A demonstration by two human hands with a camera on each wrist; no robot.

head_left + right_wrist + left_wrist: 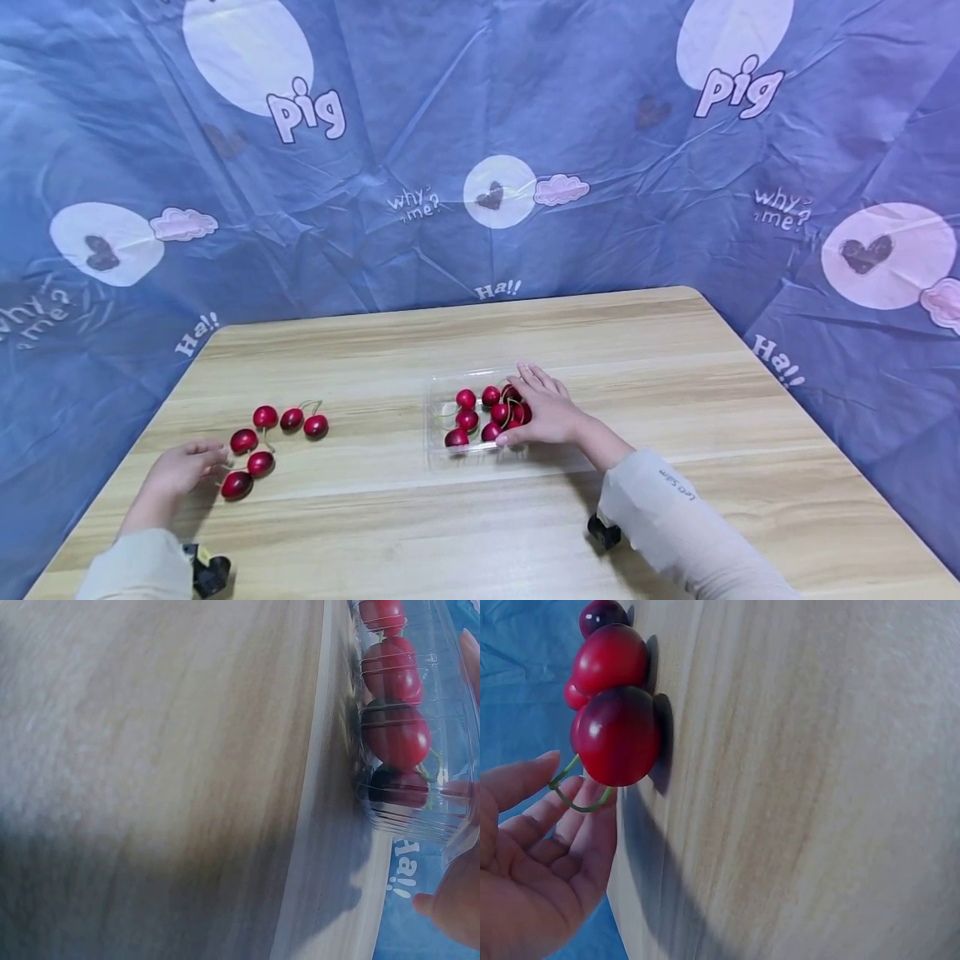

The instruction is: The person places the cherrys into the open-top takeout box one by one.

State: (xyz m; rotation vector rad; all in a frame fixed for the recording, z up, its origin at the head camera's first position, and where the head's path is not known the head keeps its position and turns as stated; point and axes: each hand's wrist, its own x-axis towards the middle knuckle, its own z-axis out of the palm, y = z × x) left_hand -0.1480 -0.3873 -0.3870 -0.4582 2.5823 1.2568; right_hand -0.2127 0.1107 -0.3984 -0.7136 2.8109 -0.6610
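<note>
At the table's left, my left hand [183,468] reaches beside a group of red toy-like cherries [237,485]. Up close in the left wrist view, its fingers [592,855] are spread loosely around the green looped stem [574,808] of the nearest cherry [621,736], without a visible pinch. Near the middle stands a clear plastic box [438,383] holding several cherries [467,419]. My right hand [551,414] lies over the box's right end, thumb and fingers spread apart across it. The right wrist view shows the box [450,712] from the side, with that hand [457,900] partly cut off.
The wood-grain table [450,533] carries both the loose cherries and the box. A blue printed cloth [420,100] hangs behind and at the sides. Black wrist devices [210,575] sit below both cuffs.
</note>
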